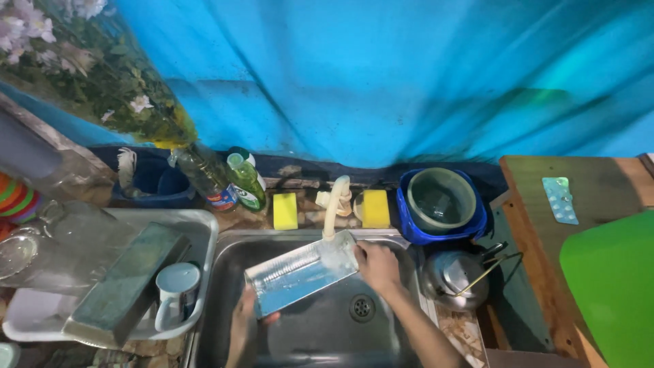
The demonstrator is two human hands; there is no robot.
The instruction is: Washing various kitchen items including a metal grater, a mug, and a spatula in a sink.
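Both hands were on a clear rectangular glass dish held tilted over the steel sink, right under the tap. Left hand was closed round its 7 o'clock corner, right hand clamped on the 3 o'clock end. Two yellow sponges sat at 12 o'clock behind the sink, kettle at 3, white mug in the rack at 9.

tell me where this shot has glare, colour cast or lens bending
Head view: blue cast from the blue tarp backdrop; glare on the clear rectangular glass dish held by the left hand and right hand in the steel sink; wide-angle bending at the edges; the flowers look soft.
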